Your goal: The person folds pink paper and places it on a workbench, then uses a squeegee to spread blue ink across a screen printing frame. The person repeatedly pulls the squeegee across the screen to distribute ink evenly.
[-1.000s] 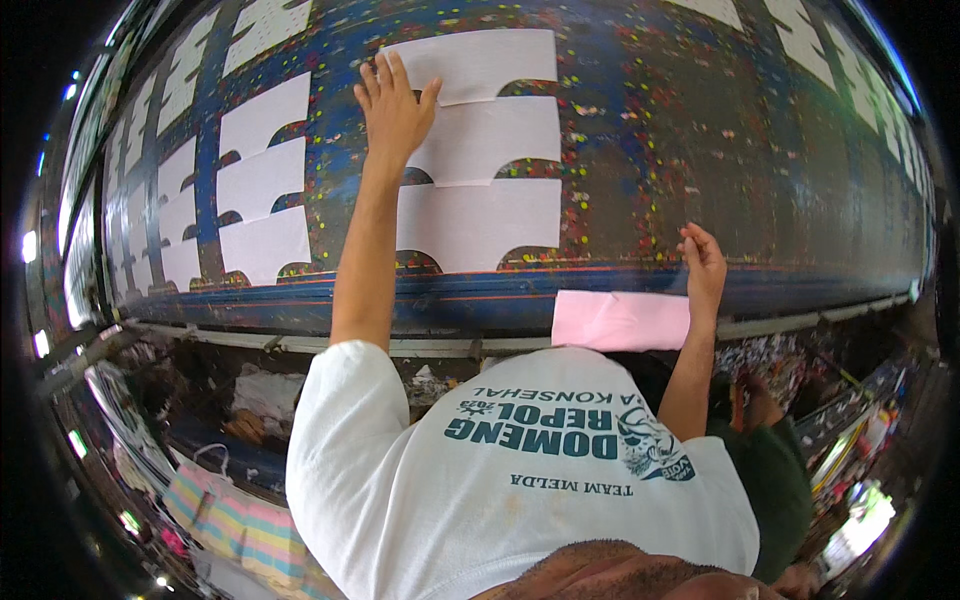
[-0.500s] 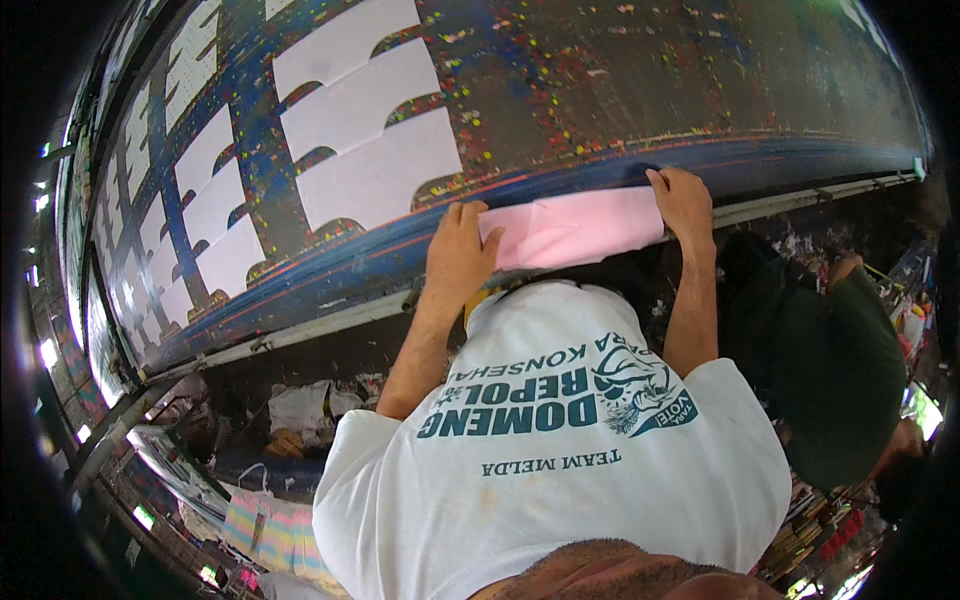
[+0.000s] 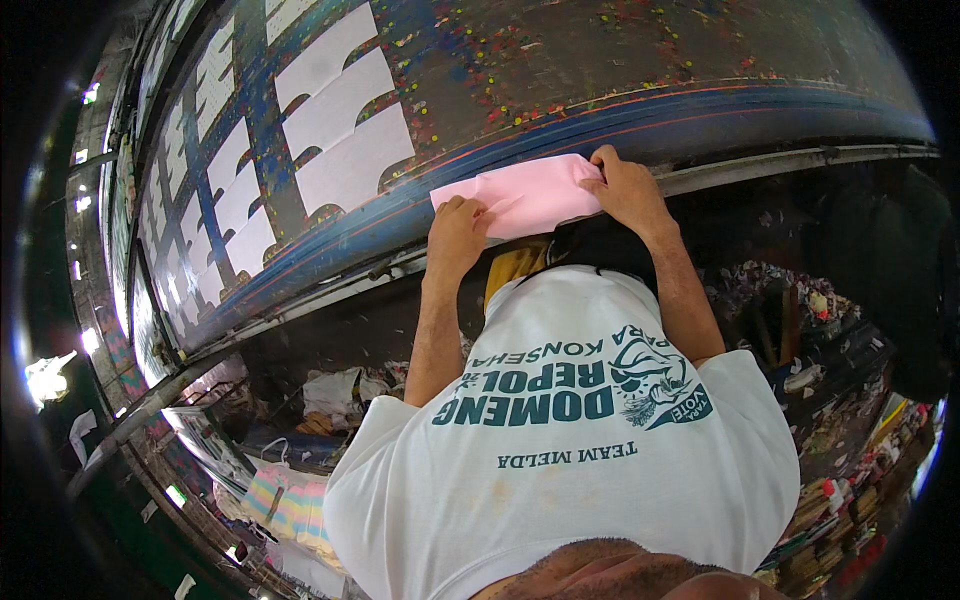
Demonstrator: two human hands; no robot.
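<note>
A pink rectangular sheet [image 3: 532, 193] lies along the rounded blue edge [image 3: 335, 250] of a long printing table. My left hand [image 3: 457, 232] grips its left end, fingers curled over it. At the opposite end, my right hand [image 3: 625, 195] has fingers wrapped round the pink sheet, thumb pressed on it. Beyond them, white cut-out sheets [image 3: 345, 150] lie in overlapping columns on the dark, paint-speckled surface.
A metal rail [image 3: 760, 168] runs under the table edge. Scraps and debris [image 3: 775, 300] fill the space below. A person in dark green [image 3: 900, 300] is dimly visible at the right. A pastel striped bundle [image 3: 285, 500] sits at lower left.
My left hand left the white sheets and, with my right, took hold of the pink sheet, which has since shifted up onto the blue edge. The view has turned.
</note>
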